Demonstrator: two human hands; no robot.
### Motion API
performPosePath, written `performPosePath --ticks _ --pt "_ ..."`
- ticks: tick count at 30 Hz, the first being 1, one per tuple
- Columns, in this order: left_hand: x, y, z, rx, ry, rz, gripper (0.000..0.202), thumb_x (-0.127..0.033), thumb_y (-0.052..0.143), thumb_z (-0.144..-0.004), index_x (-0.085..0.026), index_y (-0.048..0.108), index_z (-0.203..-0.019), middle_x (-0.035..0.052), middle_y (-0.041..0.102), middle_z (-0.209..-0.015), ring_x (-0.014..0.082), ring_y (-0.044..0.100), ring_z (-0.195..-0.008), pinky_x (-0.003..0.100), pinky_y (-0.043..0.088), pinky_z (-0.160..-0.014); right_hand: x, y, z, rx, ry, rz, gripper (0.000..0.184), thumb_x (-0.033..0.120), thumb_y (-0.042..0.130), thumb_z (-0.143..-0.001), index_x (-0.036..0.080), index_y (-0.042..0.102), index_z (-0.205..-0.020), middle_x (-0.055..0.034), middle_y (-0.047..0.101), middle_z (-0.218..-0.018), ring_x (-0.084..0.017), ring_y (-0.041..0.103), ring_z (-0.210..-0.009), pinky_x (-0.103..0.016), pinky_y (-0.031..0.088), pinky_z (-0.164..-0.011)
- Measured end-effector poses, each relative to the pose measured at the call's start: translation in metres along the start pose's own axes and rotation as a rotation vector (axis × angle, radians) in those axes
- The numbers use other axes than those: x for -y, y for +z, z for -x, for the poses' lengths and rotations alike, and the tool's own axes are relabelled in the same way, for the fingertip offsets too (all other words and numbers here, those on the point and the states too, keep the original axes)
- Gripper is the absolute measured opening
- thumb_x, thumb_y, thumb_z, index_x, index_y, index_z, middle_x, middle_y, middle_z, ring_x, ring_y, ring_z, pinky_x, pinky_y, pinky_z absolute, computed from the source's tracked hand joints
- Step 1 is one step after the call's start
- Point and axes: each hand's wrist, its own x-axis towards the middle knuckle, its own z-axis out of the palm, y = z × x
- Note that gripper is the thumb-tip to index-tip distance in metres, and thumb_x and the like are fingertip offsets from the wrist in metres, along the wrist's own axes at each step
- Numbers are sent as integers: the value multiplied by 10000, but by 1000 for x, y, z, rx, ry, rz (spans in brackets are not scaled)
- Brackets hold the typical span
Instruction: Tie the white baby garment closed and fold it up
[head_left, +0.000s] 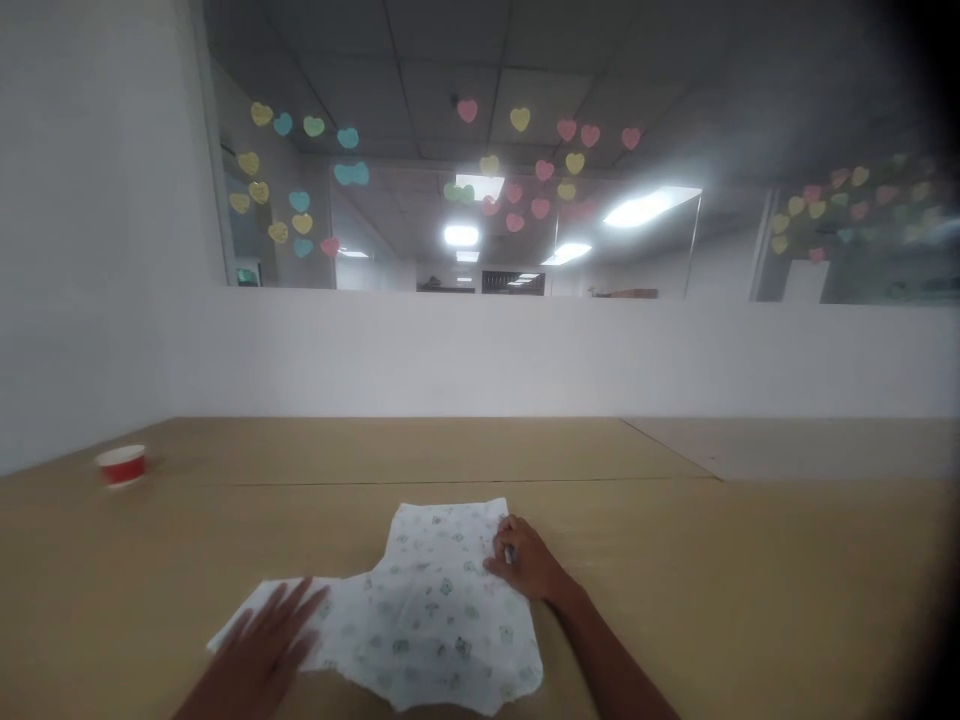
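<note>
A small white garment (427, 610) with a faint print of little figures lies spread on the table, apparently a baby top. One narrow part, like a sleeve, reaches out to the left. On that part my left hand (266, 635) rests flat, fingers stretched out and slightly blurred. At the garment's upper right edge my right hand (525, 560) is closed, its curled fingers and thumb gripping the cloth there. A bit of pale cloth shows between the fingers. What lies under my palms is hidden.
A red and white paper bowl (122, 466) stands on the wooden table (637, 560) at the far left. Seams run across the tabletop. Behind it rises a white wall (465, 350) with a window above, dotted with heart-shaped sticky notes (520, 119).
</note>
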Motion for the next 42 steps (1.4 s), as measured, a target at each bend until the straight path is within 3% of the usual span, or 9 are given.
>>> performPosePath --ticks 5,10,16,21,24,28,34,38,42 --pt "79 -12 -10 -24 -75 -12 632 -573 234 -977 -314 298 -1550 -17 202 -1599 253 154 -1487 507 102 -1186 2 -4 0 30 3 35 221 294 720 -769 132 590 -693 -74 562 -996 -217 510 -1031 -323 365 -873" --pt "62 -49 -20 -69 117 221 405 -345 518 -732 -155 593 -1082 92 594 -1197 267 521 -1123 370 388 -992 7 -4 1 -14 13 65 185 270 702 -762 139 582 -713 -52 566 -982 -199 526 -982 -354 344 -897" --pt "51 -77 -30 -27 157 575 250 -344 551 -777 -168 386 -842 18 494 -835 177 494 -795 259 390 -707 28 -2 -5 -239 -99 -175 304 340 623 -807 133 472 -644 -50 529 -763 -156 508 -748 -309 384 -743" --pt "-31 -112 -27 -164 -121 1025 544 -477 676 -753 -169 401 -1107 57 577 -1005 178 556 -832 263 454 -715 45 -13 -6 157 303 -1054 606 701 558 -811 103 557 -911 -120 623 -900 -226 627 -704 -366 478 -700" --pt "-117 -126 -17 -241 62 1155 663 -537 701 -755 -173 403 -1221 117 569 -1164 218 563 -1037 278 489 -819 49 -14 0 538 422 -1347 775 779 500 -807 72 536 -1122 -200 617 -1077 -356 664 -913 -469 489 -829" --pt "-164 -97 2 -251 314 1172 527 -499 536 -927 -210 348 -1325 135 540 -1243 233 537 -1179 352 476 -981 52 -4 3 591 455 -1340 736 681 675 -739 145 457 -1194 -128 616 -1054 -291 666 -853 -465 516 -784" --pt "-103 -8 21 -199 372 364 466 -276 502 -929 -345 408 -1381 37 339 -1500 227 321 -1411 437 284 -1189 56 6 3 420 422 -991 584 261 762 -607 160 551 -1141 -13 546 -850 -150 565 -737 -255 471 -601" --pt "-85 2 27 -263 444 286 440 -263 410 -995 -381 353 -1415 9 348 -1503 154 319 -1419 370 329 -1184 54 6 3 294 186 -710 231 106 560 -643 113 669 -847 -23 581 -847 -84 496 -674 -187 355 -566" --pt "-88 -5 27 -423 565 203 398 -212 489 -968 -348 436 -1338 -10 466 -1418 110 355 -1395 292 391 -1144 55 5 3 250 53 -408 323 51 463 -620 137 723 -791 -16 627 -812 -72 477 -634 -185 336 -573"
